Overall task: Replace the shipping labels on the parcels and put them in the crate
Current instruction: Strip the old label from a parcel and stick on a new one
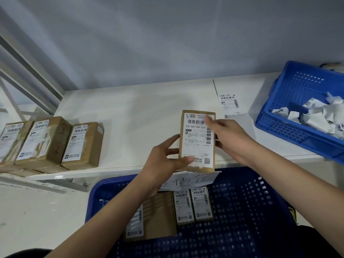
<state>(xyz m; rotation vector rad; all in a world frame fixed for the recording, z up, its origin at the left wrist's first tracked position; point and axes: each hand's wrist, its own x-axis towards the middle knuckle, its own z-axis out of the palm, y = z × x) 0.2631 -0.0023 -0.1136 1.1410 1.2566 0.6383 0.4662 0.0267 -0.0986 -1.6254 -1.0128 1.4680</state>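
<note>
I hold a brown cardboard parcel [197, 142] upright above the front edge of the white table [141, 112]; a white shipping label [195, 146] covers its face. My left hand [167, 157] grips its lower left side, thumb on the label's bottom edge. My right hand [223, 135] lies along its right side, with straight fingers pressing on the label's upper right corner. Below me sits a blue crate [242, 211] with several labelled parcels [192, 205] lying inside. A loose label sheet [229, 103] lies on the table behind.
Three labelled parcels [54, 140] stand in a row at the table's left. A second blue crate [297, 112], tilted at the right, holds crumpled peeled labels. A handwritten paper sign [195, 180] hangs on the lower crate's far rim. A grey wall backs the table.
</note>
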